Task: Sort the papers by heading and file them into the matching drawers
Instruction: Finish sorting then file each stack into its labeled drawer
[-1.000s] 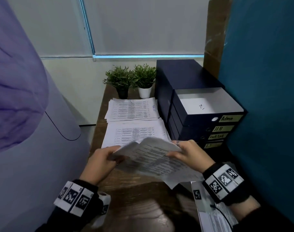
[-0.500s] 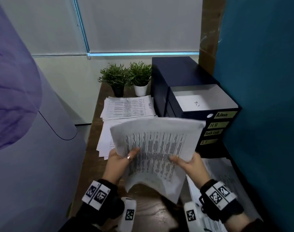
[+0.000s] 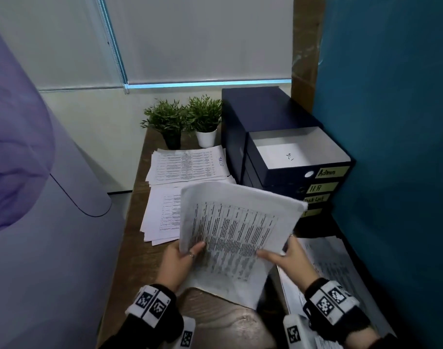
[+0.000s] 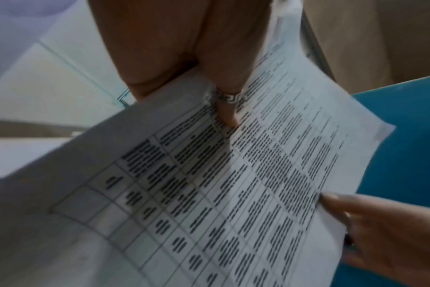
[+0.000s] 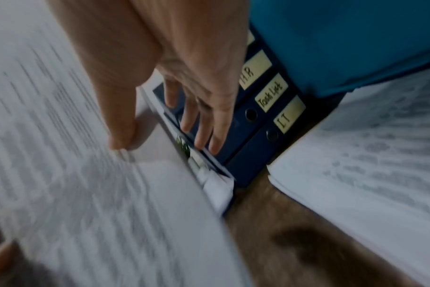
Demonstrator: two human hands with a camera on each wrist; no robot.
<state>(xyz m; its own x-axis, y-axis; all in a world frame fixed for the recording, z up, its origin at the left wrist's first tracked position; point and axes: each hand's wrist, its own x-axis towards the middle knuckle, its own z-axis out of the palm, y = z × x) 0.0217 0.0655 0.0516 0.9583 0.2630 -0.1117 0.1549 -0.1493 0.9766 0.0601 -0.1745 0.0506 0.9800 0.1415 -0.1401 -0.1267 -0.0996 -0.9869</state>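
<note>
A sheaf of printed papers (image 3: 235, 230) with a table of text stands tilted in front of me. My left hand (image 3: 192, 250) pinches its lower left edge, ringed thumb on the front (image 4: 227, 114). My right hand (image 3: 278, 253) holds the right edge, thumb on the printed face and fingers (image 5: 204, 136) stretched behind it. Behind the papers is a dark blue drawer cabinet (image 3: 263, 114). Its top drawer (image 3: 291, 152), labelled Admin, is pulled out with a white sheet inside. The HR, Task List and IT drawers (image 5: 260, 116) below are closed.
On the wooden desk (image 3: 215, 321) lie a far paper stack (image 3: 187, 163), a nearer stack (image 3: 162, 215) and another stack (image 3: 336, 268) at the right. Two potted plants (image 3: 185, 122) stand at the back. A teal partition (image 3: 392, 147) bounds the right side, and a pale surface the left.
The sheaf has come up from lying low and flat between my hands to standing with its printed face toward me, then tilted slightly right. Both hands moved nearer me with it.
</note>
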